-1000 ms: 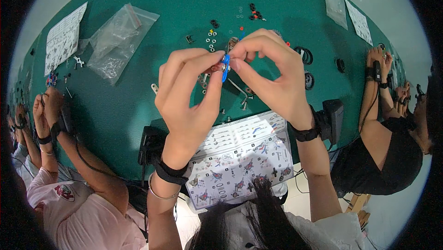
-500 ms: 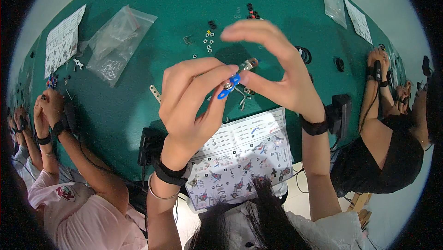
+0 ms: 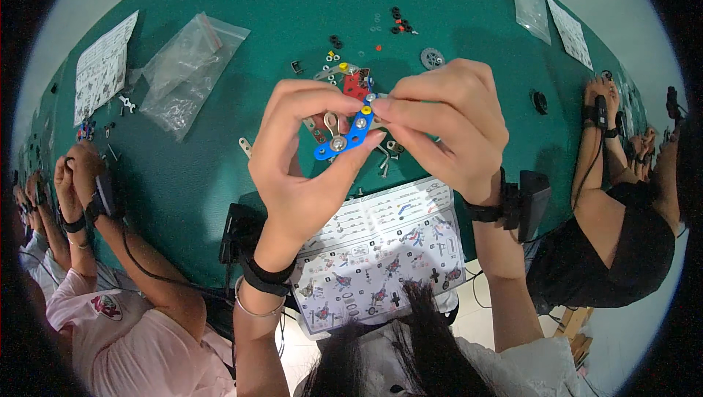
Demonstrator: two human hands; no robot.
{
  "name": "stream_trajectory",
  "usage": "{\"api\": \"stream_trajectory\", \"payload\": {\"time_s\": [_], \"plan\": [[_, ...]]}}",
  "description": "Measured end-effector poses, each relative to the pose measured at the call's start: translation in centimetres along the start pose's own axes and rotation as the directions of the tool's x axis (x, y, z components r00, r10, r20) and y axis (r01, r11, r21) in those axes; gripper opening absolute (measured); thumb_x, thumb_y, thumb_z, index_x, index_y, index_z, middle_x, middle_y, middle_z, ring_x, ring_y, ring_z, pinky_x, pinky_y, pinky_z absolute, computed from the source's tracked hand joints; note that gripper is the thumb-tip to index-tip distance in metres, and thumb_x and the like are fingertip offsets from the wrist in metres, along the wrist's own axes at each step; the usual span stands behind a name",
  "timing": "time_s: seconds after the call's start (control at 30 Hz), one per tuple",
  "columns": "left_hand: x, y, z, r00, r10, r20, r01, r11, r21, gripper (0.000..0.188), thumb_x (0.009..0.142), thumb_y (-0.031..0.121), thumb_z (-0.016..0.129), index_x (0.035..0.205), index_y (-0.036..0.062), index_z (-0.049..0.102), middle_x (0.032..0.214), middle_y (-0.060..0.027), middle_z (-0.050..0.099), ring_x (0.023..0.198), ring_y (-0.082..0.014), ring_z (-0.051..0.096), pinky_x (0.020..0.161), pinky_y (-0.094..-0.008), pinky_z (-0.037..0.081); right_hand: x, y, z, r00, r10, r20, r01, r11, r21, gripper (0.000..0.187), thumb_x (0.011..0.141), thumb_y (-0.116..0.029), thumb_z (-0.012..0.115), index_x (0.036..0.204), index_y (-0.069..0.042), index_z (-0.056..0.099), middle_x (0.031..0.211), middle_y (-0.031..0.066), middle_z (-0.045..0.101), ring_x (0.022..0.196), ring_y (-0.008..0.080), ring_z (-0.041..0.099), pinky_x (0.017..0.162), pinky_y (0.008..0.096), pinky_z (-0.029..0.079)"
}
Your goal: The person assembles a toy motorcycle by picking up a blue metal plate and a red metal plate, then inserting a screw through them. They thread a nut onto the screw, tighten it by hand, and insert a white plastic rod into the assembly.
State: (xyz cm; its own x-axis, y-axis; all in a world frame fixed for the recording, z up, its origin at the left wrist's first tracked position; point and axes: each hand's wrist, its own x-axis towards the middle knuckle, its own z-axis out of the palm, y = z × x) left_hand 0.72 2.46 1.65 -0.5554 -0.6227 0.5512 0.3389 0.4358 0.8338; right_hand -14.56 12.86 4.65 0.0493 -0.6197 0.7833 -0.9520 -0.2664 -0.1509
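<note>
Blue perforated strip [image 3: 350,133], silver bolts

1. A small blue strip [image 3: 346,134], flat and perforated with round holes, was held up above the green table, pinched between the left hand [image 3: 304,170] and the right hand [image 3: 447,122].
2. It was tilted, its lower end toward the left thumb and its upper end toward the right fingertips.
3. Silver screw heads were seen in two of its holes, and a yellow one near its upper end.
4. A red piece [image 3: 356,85] was seen just behind its upper end; whether the two were joined could not be told.
</note>
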Motion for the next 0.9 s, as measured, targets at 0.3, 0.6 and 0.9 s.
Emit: {"api": "stream_trajectory", "payload": {"time_s": [0.3,0.6,0.9], "plan": [[-0.1,0.3,0.0,0.999,-0.037,0.004,0.037,0.975,-0.220,0.034,0.070,-0.012,0.078,0.101,-0.0033,0.064,0.100,-0.0129,0.067,0.093,-0.0176,0.063,0.082,-0.0290,0.049,-0.7,-0.4,0.0,0.994,-0.103,-0.023,0.099,0.986,-0.136,0.030,0.068,-0.016,0.069,0.097,-0.013,0.073,0.093,-0.0006,0.067,0.075,0.0153,0.062,0.074,0.0316,0.044],[0.1,0.3,-0.7,0.999,0.001,0.045,0.003,0.994,-0.105,0.029,0.076,-0.014,0.072,0.100,-0.0007,0.061,0.103,-0.0128,0.066,0.091,-0.0131,0.061,0.079,-0.0243,0.048,-0.8,-0.3,0.7,0.998,-0.036,-0.041,0.037,0.999,0.016,0.030,0.068,-0.015,0.070,0.098,-0.013,0.073,0.096,0.0028,0.068,0.079,0.0195,0.065,0.073,0.0323,0.046],[0.2,0.0,-0.4,0.964,-0.242,-0.114,0.248,0.968,0.043,0.019,0.078,-0.007,0.071,0.095,-0.0011,0.066,0.090,-0.0047,0.066,0.085,-0.0093,0.059,0.076,-0.0227,0.046,0.0,2.2,-0.6,0.985,0.173,0.009,-0.173,0.985,0.028,0.023,0.079,-0.018,0.075,0.100,-0.011,0.070,0.103,0.0053,0.067,0.088,0.0221,0.064,0.073,0.0336,0.046]]}}
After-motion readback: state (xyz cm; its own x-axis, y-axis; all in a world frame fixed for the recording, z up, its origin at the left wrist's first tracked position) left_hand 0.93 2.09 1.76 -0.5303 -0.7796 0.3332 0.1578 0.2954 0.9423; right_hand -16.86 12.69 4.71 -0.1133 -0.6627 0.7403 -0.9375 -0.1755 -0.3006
